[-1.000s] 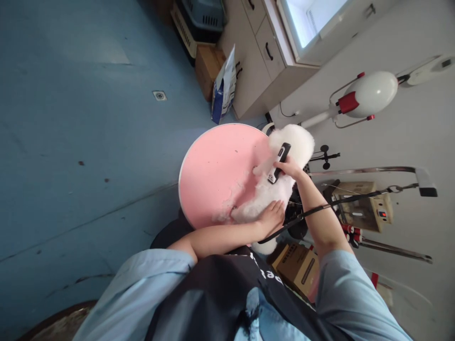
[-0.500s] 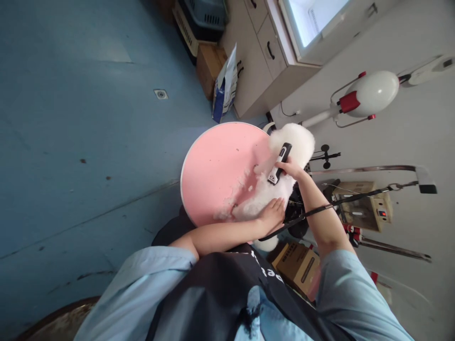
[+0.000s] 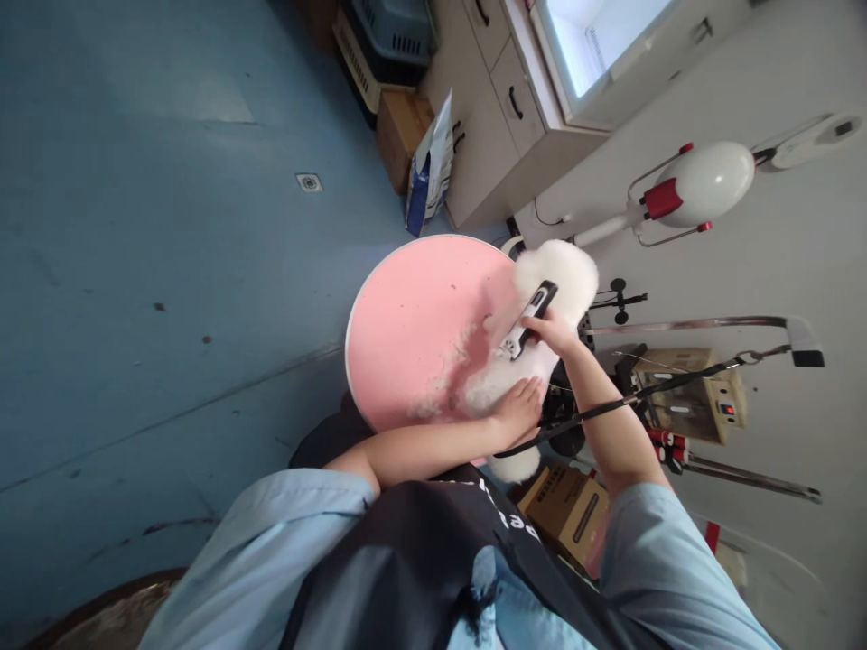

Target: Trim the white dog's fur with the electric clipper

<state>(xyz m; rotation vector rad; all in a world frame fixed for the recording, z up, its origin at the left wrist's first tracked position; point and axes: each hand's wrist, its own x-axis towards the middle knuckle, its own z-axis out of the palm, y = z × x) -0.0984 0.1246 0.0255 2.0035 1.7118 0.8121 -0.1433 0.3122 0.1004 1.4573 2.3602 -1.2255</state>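
A fluffy white dog (image 3: pixel 565 271) is at the right side of a round pink table (image 3: pixel 413 307). My right hand (image 3: pixel 554 332) is closed around a black-and-white hair clipper (image 3: pixel 520 336), whose lower end meets the dog's coat. My left hand (image 3: pixel 520 412) lies flat with fingers stretched on the dog's body, nearer to me. Loose tufts of cut fur (image 3: pixel 440 379) are scattered over the tabletop beside the dog. A black strap (image 3: pixel 650 390) runs from a metal arm (image 3: pixel 704 323) down past my right forearm to the dog.
A white lamp-like device (image 3: pixel 708 185) with red fittings juts from the right. Cabinets (image 3: pixel 474 135), a blue-and-white bag (image 3: pixel 430 171), a cardboard box (image 3: pixel 401 135) and a pet carrier (image 3: pixel 386 45) stand beyond the table. Another carton (image 3: pixel 569 510) is at the lower right.
The clipper has shifted slightly left and down along the dog's coat with my right hand. The dog's near leg has drawn in a little. My left hand stays in place.
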